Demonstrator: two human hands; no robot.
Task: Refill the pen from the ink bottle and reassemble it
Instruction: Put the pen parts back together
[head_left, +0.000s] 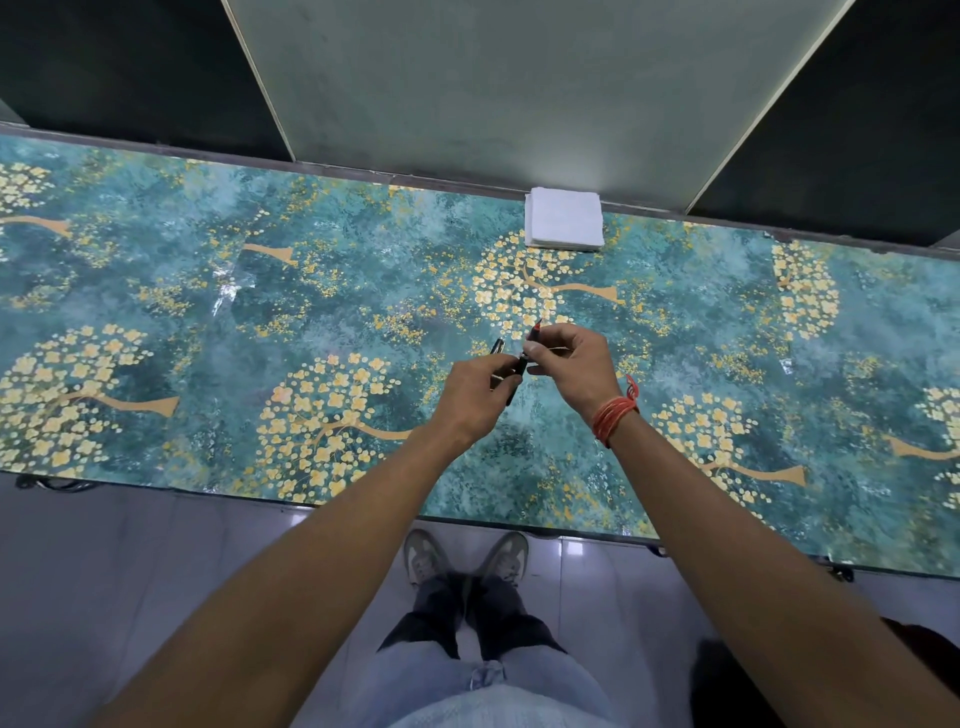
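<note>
My left hand (475, 392) grips a black pen barrel (517, 376) that slants down toward me; a second black piece with a silver band (497, 347), probably the cap, sticks up from the same hand. My right hand (569, 371) pinches the front section of the pen (533, 335), whose reddish tip points up and away. The section's lower end meets the barrel's top between the two hands. Both hands hover above the middle of the table. No ink bottle is in view.
The table (208, 322) carries a glossy teal cover with gold flower trees. A stack of white tissues (563, 218) lies at the far edge by the wall. My feet stand on the tiled floor (156, 545) below the near edge.
</note>
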